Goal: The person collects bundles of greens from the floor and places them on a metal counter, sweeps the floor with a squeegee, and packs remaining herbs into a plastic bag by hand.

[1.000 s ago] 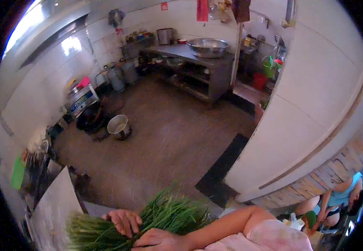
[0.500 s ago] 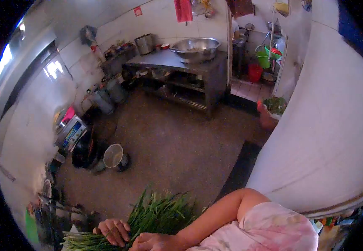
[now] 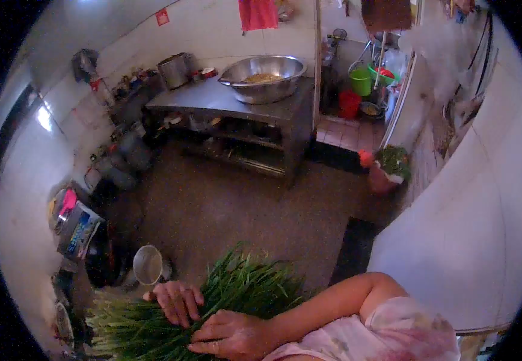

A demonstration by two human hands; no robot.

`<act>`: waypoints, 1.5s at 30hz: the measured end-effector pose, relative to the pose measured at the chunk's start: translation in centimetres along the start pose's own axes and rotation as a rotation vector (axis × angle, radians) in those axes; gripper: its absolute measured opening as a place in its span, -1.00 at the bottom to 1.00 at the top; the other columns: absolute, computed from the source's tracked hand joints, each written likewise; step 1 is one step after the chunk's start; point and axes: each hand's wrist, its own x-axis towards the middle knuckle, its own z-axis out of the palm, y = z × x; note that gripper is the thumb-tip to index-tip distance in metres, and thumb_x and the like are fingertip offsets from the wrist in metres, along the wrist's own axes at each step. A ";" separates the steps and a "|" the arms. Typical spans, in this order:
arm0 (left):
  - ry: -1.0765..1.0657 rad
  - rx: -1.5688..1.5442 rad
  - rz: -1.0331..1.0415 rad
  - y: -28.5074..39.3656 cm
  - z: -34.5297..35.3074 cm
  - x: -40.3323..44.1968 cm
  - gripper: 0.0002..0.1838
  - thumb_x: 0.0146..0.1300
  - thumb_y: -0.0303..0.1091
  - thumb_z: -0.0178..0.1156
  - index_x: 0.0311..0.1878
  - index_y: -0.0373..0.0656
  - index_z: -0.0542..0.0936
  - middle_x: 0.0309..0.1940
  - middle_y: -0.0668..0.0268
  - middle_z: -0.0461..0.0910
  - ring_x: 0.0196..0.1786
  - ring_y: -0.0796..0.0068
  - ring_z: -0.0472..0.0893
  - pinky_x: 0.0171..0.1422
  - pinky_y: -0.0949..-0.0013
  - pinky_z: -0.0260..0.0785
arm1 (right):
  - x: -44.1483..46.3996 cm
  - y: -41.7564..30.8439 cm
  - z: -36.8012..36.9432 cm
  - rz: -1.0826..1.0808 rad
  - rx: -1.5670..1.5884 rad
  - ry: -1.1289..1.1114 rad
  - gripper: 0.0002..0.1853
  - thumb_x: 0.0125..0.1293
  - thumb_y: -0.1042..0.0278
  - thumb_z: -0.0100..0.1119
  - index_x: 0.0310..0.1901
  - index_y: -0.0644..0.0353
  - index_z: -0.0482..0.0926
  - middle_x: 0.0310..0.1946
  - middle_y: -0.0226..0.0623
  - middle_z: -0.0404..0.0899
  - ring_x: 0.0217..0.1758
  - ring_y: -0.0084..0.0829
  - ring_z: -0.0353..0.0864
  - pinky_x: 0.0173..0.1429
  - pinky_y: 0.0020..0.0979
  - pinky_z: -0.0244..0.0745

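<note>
A thick bunch of chives (image 3: pixel 135 325), with long flat green leaves and paler stalk ends, spreads across the bottom of the view. The pale ends point left and the leaf tips point up and right. My left hand (image 3: pixel 178 302) lies over the middle of the bunch, its fingers curled down onto the leaves. Just to its lower right, my right hand (image 3: pixel 232 334) is closed round the leaves, with the fingers bent. The undersides of both hands, and what supports the bunch, are hidden.
A steel table (image 3: pixel 213 102) stands across the brown floor, bearing a large steel basin (image 3: pixel 264 78) and a pot (image 3: pixel 175 71). A white-rimmed bucket (image 3: pixel 148 265) and a scale (image 3: pixel 82 231) are at left. A container of greens (image 3: pixel 387 171) stands near the doorway; a white surface rises at right.
The view has shifted, and more of the chives and both hands now show. My hands stay on the bunch, higher in the picture, and the pale stalk ends look more spread out.
</note>
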 end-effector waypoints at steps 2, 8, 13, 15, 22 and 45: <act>-0.062 -0.064 0.027 -0.7 -5.1 0.3 -0.34 0.28 -0.02 -0.51 -0.16 -0.33 0.54 -0.28 0.00 0.57 -0.04 0.03 0.48 0.25 0.12 0.01 | 2.1 4.0 -2.8 -0.597 -0.401 0.321 -0.61 0.18 0.29 -0.03 0.05 0.19 0.38 -0.14 -0.18 0.44 -0.17 -0.22 0.43 -0.08 -0.27 0.34; -0.045 -0.245 0.101 -5.7 -17.6 1.9 -0.33 0.28 -0.02 -0.50 -0.21 -0.34 0.56 -0.31 0.02 0.58 -0.10 0.05 0.51 0.24 0.13 0.04 | 2.3 3.9 -14.2 -0.752 -0.438 0.480 -0.51 0.19 0.32 -0.04 0.16 0.26 0.23 -0.06 -0.10 0.38 -0.03 -0.13 0.38 0.03 -0.25 0.30; -0.074 -0.288 0.134 -12.2 -26.4 4.2 -0.33 0.29 -0.04 -0.52 -0.21 -0.35 0.56 -0.34 0.03 0.58 -0.11 0.08 0.52 0.22 0.12 0.08 | 0.0 5.6 -24.4 -0.701 -0.210 0.487 -0.53 0.24 0.27 -0.05 0.15 0.29 0.23 -0.09 -0.11 0.39 -0.04 -0.21 0.40 0.04 -0.29 0.30; -0.033 -0.306 0.112 -14.7 -29.2 5.4 -0.33 0.29 -0.06 -0.53 -0.22 -0.34 0.56 -0.34 0.03 0.59 -0.11 0.09 0.52 0.22 0.13 0.09 | -2.2 6.0 -29.1 -0.635 -0.086 0.423 -0.54 0.25 0.26 -0.06 0.14 0.29 0.24 -0.11 -0.14 0.40 -0.06 -0.26 0.42 0.03 -0.32 0.31; -0.028 -0.218 0.193 -23.0 -40.5 10.0 -0.33 0.29 -0.05 -0.53 -0.22 -0.33 0.57 -0.34 0.04 0.59 -0.09 0.11 0.52 0.22 0.16 0.10 | -8.5 5.7 -46.3 -0.540 -0.016 0.398 -0.63 0.28 0.26 -0.10 0.04 0.30 0.35 -0.17 -0.20 0.45 -0.17 -0.39 0.48 -0.05 -0.42 0.36; 0.182 0.102 0.215 -27.4 -70.4 9.9 -0.35 0.30 -0.06 -0.53 -0.18 -0.32 0.55 -0.29 0.05 0.58 -0.07 0.08 0.52 0.24 0.15 0.07 | -1.6 21.7 -106.3 0.159 0.688 0.850 -0.66 0.23 0.00 -0.03 -0.17 0.11 0.40 -0.43 -0.36 0.47 -0.52 -0.52 0.46 -0.57 -0.54 0.31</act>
